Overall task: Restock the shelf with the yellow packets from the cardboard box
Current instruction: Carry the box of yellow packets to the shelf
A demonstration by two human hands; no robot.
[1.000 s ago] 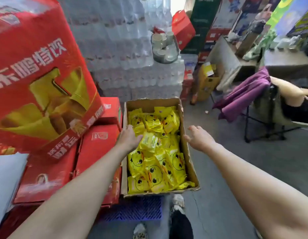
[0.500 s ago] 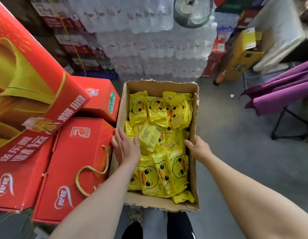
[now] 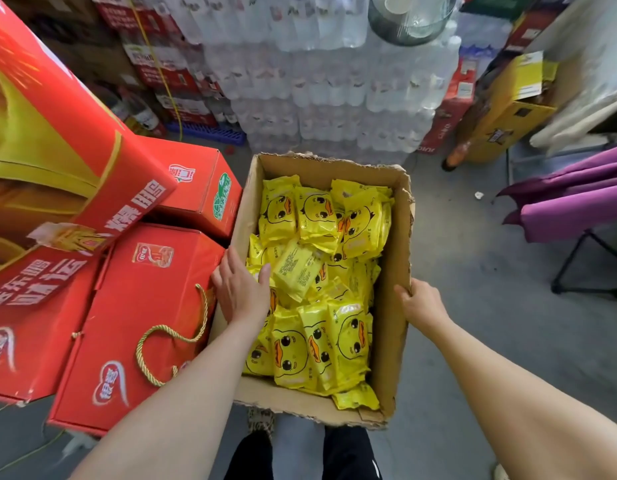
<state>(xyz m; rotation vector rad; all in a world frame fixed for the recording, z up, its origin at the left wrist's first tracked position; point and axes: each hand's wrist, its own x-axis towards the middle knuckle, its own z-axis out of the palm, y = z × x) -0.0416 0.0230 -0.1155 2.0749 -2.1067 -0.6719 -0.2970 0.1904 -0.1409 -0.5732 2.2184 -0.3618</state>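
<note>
With the cardboard box [image 3: 392, 306] sitting open on the floor in front of the person, both hands are at its side walls. Left hand [image 3: 239, 289]: fingers straight and spread, palm laid over the box's left wall, thumb touching a packet inside; not curled round anything. Right hand [image 3: 423, 303]: fingers hooked over the top edge of the box's right wall, gripping the cardboard.

Yellow packets [image 3: 321, 282] fill the box, duck-face print, piled loosely; one lies face-down near the box's middle, just beside the left thumb. Box's rim is torn and ragged on the far and right edges.

Touching the box's left wall: red gift cartons [image 3: 137, 317], one with a gold rope handle [image 3: 168, 337]. Beyond the box's far wall: stacked shrink-wrapped water bottle packs [image 3: 334, 91]. Right of the box, well apart: purple cloth [image 3: 570, 202] draped on a folding frame. Far right of the box: a yellow carton [image 3: 508, 112]. Shoes and dark trouser legs visible at the box's near edge.
</note>
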